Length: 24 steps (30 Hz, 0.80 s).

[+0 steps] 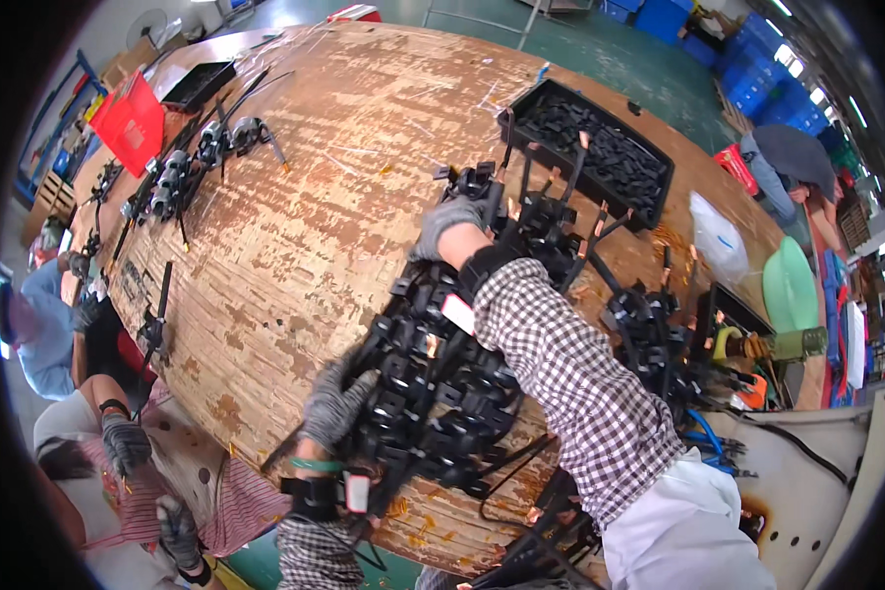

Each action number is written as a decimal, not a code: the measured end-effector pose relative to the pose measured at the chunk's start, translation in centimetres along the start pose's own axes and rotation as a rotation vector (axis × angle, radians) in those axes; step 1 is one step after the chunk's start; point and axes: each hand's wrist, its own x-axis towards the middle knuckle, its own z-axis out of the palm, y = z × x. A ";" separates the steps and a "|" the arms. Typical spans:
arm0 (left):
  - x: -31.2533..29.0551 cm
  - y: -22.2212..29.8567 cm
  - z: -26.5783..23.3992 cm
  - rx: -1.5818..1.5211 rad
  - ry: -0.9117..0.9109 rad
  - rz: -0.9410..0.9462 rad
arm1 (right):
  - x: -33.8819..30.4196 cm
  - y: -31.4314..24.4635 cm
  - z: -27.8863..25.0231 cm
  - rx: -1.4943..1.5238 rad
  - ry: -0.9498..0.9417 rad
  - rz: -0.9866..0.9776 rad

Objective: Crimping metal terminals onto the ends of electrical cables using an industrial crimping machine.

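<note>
Fingers [336, 391] of the grey-gloved left hand [332, 405] are pressing, spread apart, on the heap of black plastic clips [433, 383]; right hand [452, 221] fingers are clamping a black clip [477, 182] above the worn wooden tabletop [315, 197].

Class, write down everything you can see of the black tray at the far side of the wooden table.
The black tray is a long, shallow rectangle, plastic by its look, with a raised rim. It lies flat near the far right edge of the worn wooden table, set at a slant, and is filled with small black parts. Black cables with copper-coloured ends lie against its near side. The right hand is close by but not touching it.
</note>
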 end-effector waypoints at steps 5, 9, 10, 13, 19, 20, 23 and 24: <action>-5.5 2.4 7.5 0.426 0.001 0.060 | -6.6 4.8 3.8 -0.007 -0.018 0.003; -10.0 3.1 12.6 0.529 -0.064 -0.029 | -9.6 6.8 5.6 -0.083 -0.081 0.024; -10.6 2.5 13.1 0.564 -0.038 0.038 | -10.5 6.4 5.4 -0.063 -0.095 0.068; -11.1 1.7 13.0 0.527 -0.054 0.044 | -12.1 6.0 4.9 -0.087 -0.047 0.030; -11.3 2.2 13.2 0.538 -0.054 0.036 | -10.1 7.5 2.3 0.068 0.041 -0.010; -11.3 2.0 13.1 0.532 -0.050 0.053 | -9.5 7.4 1.1 0.058 0.120 -0.039; -11.3 1.3 12.8 0.537 -0.042 0.078 | -8.3 7.3 -1.3 -0.022 0.394 0.020; -11.3 1.4 13.1 0.535 -0.053 0.112 | -7.2 8.0 -1.2 -0.029 0.411 0.037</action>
